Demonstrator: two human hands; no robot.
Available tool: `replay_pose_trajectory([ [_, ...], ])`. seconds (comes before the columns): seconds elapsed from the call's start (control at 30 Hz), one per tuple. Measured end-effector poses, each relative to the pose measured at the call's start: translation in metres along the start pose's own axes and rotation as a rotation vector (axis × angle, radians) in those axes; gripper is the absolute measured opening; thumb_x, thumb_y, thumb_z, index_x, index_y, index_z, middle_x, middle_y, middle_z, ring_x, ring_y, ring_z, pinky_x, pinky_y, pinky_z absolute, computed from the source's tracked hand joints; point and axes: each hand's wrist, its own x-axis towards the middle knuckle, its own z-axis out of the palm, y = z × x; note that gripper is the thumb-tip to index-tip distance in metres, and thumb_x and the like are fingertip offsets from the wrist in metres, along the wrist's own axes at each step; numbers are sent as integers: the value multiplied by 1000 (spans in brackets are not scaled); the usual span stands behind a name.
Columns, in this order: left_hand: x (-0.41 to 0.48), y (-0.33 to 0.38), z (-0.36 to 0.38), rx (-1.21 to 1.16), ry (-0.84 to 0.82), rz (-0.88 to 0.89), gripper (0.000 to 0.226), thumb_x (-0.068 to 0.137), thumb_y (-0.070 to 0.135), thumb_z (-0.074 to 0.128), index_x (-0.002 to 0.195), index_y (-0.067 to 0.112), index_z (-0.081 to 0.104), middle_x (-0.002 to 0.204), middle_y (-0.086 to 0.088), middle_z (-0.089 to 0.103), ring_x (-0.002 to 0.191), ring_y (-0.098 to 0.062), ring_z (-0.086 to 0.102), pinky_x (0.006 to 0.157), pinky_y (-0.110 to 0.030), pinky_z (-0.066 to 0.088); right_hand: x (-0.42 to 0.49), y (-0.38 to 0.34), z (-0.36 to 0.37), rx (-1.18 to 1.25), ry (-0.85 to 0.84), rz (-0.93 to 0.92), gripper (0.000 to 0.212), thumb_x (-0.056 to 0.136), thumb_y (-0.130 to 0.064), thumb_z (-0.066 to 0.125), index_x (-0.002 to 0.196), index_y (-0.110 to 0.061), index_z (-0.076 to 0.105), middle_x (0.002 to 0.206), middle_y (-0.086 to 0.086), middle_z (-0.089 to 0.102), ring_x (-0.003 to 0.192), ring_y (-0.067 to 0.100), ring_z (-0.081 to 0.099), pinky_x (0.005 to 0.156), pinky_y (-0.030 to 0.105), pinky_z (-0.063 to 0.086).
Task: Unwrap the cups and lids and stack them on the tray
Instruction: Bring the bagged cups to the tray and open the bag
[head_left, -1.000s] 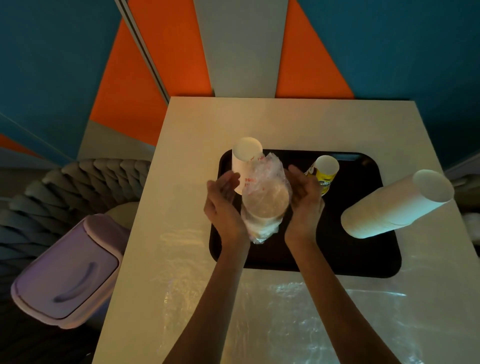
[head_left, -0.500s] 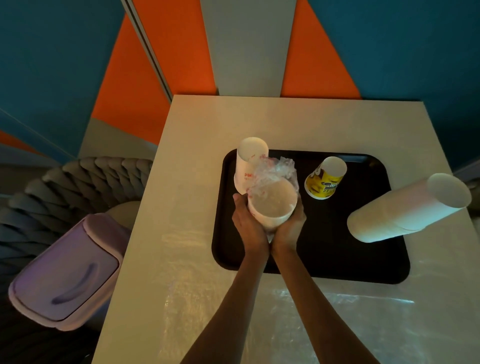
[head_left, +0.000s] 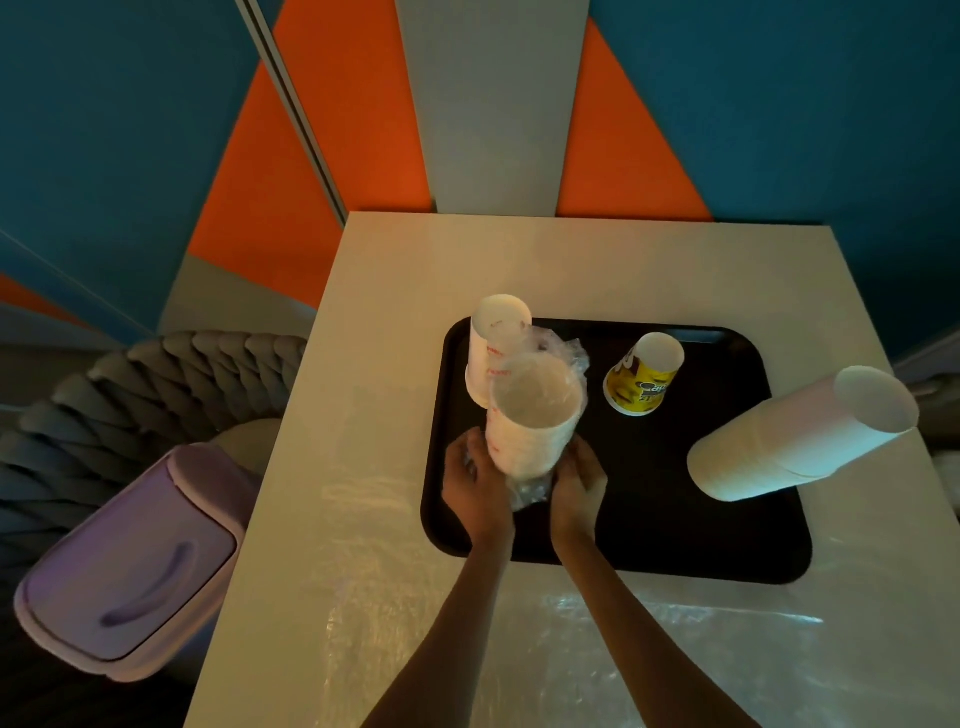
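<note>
Four cup stacks: one wrapped cup stack (head_left: 530, 436) in the grip, one red-printed cup stack (head_left: 491, 353) just behind it, one yellow cup stack (head_left: 641, 384) to its right, one plain white cup stack (head_left: 795, 441) farther right. One plastic wrap (head_left: 566, 358). Two hands gripping: left hand (head_left: 475, 488), right hand (head_left: 579, 480). One black tray (head_left: 675, 525). One lilac swing-lid bin (head_left: 130, 561) to the left.

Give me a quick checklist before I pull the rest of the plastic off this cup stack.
1. Grip: left hand and right hand both hold the wrapped cup stack low down: ok.
2. Stack over the tray: ok.
3. Plastic wrap off the cups: not ok, it clings at top and bottom.
4. Stack base resting on tray: cannot tell, hands hide it.
5. Clearance from the white cups behind: cannot tell, they overlap in view.
6. Bare tray space near the yellow cup: ok.
</note>
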Motion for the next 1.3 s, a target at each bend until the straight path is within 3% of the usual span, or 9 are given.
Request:
replay_pose_trajectory([
  [0.3,-8,87,5,-350,-139,-26,46,104,32,28,90,19,70,97,-7,70,100,-24,64,88,-36,49,-26,-117,17,326,-34,-76,32,103,-24,33,105,-22,64,113,7,68,112,20,61,102,39,44],
  [0.47,-25,87,13,-341,-256,-83,60,97,57,22,79,36,76,118,-13,65,113,-30,59,92,-47,51,-35,-106,32,367,-7,-4,40,103,-38,26,92,-30,64,102,3,68,106,26,63,79,32,54],
  [0.67,-47,97,8,-282,-344,-139,43,100,48,23,89,35,62,125,9,54,131,-18,44,104,-34,44,-4,-15,37,262,-104,152,65,81,-66,50,133,-27,46,127,-3,59,118,30,57,97,46,47],
  [0.77,-50,92,3,-157,-383,-75,49,92,45,38,90,5,66,111,4,56,122,-3,46,100,-14,34,11,37,33,26,-199,101,61,85,-54,62,136,-36,35,129,-23,46,124,21,50,105,31,40],
  [0.9,-26,62,7,-223,-296,-148,61,104,22,29,58,23,69,61,4,68,75,0,67,91,-33,50,-5,-7,34,160,-147,139,52,88,-58,46,127,-23,51,117,-5,63,111,26,61,94,40,51],
  [1.0,-12,30,8,-285,-200,-269,35,102,33,36,96,17,66,93,-4,71,90,-20,67,73,-35,54,-10,-11,26,317,-94,99,44,87,-54,46,109,-18,61,100,8,69,95,25,67,77,39,55],
  [1.1,-8,10,3,-240,-154,-337,41,93,16,60,130,5,49,134,-15,52,122,-27,51,96,-42,45,-12,-2,23,384,-58,126,25,99,-31,39,103,-18,61,96,10,67,88,22,67,75,40,54],
  [1.2,-3,-3,1,-203,-46,-172,21,98,15,48,85,16,64,75,10,71,74,-3,66,69,-31,51,-11,-1,19,259,-11,67,24,100,-9,40,90,-17,60,79,-2,67,71,5,68,60,22,53],
  [1.3,5,-8,-7,-64,-20,-31,26,98,10,47,79,14,64,67,7,68,67,-5,65,60,-21,51,-15,-6,11,169,8,-25,13,92,-12,52,88,-13,64,71,-7,70,72,3,67,63,21,53],
])
